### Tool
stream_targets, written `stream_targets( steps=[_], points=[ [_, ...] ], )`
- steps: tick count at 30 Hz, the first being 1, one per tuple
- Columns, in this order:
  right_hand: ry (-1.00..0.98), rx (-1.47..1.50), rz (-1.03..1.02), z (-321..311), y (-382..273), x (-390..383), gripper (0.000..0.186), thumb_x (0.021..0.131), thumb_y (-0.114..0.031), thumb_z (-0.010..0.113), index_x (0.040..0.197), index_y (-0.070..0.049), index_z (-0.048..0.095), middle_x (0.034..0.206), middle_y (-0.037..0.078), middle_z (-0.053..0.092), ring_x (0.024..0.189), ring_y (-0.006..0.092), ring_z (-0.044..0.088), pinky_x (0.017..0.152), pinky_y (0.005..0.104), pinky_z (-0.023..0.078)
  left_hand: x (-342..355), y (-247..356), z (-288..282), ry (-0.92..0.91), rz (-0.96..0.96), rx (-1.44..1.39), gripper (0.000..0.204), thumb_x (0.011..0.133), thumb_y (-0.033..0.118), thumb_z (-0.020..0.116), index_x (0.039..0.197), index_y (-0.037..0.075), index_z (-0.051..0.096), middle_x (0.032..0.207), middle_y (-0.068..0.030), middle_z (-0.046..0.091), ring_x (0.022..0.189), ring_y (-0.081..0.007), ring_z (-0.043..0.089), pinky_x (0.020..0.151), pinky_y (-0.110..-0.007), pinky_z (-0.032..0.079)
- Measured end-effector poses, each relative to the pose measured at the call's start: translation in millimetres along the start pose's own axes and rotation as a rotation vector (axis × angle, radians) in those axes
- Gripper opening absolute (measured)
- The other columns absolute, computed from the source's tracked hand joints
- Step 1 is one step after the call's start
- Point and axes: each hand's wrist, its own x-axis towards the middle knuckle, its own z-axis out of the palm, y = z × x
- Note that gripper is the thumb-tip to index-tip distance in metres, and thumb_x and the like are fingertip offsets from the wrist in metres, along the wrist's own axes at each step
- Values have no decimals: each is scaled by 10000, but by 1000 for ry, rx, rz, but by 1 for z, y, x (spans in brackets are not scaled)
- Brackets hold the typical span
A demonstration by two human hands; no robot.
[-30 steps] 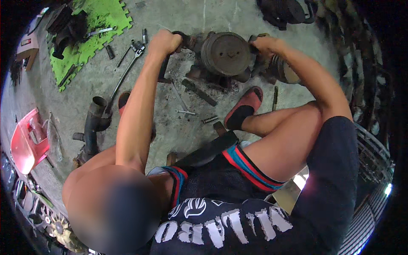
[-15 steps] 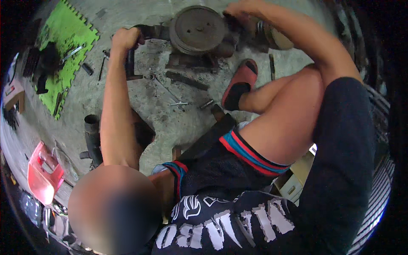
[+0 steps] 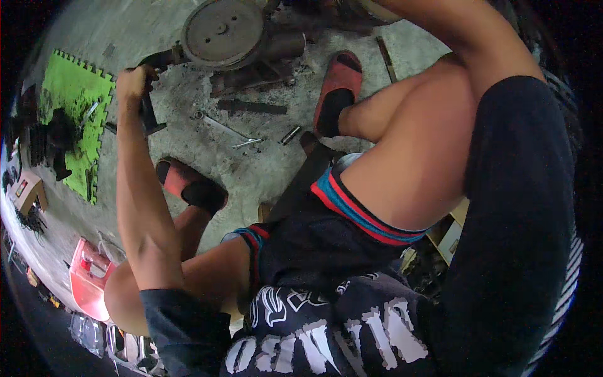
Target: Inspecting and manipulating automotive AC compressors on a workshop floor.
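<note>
My left hand (image 3: 135, 81) is closed round a dark, narrow metal arm (image 3: 151, 113) beside a heavy machine part. That part carries a round, rusty metal disc (image 3: 223, 31) on top, and a short thick cylinder (image 3: 286, 47) juts from its right side. My right forearm (image 3: 452, 22) reaches past the top edge, so the right hand is out of the picture. Nearer me on the floor lie a dark flat bar (image 3: 252, 107), a long wrench (image 3: 226, 130) and a small shiny socket (image 3: 289, 135).
A green foam mat (image 3: 78, 94) with dark parts and a wrench is at left. My feet in red slippers (image 3: 339, 88) are planted on either side of the loose tools. A pink plastic stool (image 3: 88, 276) stands at lower left, and a long narrow piece (image 3: 385, 58) lies at right.
The view has turned, so the disc and my left hand appear farther left. My right hand has passed out of the top edge. My left hand stays closed on the metal arm.
</note>
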Motion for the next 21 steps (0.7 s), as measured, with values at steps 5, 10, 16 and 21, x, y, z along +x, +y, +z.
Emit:
stream_targets(
  steps=[5,10,16,21],
  points=[
    [29,6,-15,-7,7,2,223,849,-175,566,1020,-59,652,1030,190,673,988,347,651,799,454,522,11,-21,1,-20,15,-87,209,660,184,610,611,-8,677,555,-77,585,497,-179,571,505,-323,430],
    [69,10,-44,-13,14,14,231,850,-174,576,1030,-48,646,1048,194,670,1012,348,644,820,458,518,34,-51,5,-47,26,-237,204,673,172,582,602,4,673,558,-75,605,488,-170,566,496,-306,434],
    [128,8,-97,-20,21,34,242,850,-172,588,1041,-34,639,1069,198,667,1040,348,636,846,463,514,45,-68,3,-66,88,-250,220,727,160,546,653,3,681,610,-78,645,495,-154,564,499,-301,447],
    [162,-4,-131,-6,47,70,252,850,-171,597,1051,-23,633,1087,201,664,1064,348,629,868,467,510,47,-63,15,-42,131,-143,215,711,146,545,700,-15,687,635,-84,657,546,-160,585,541,-292,464]
  ],
)
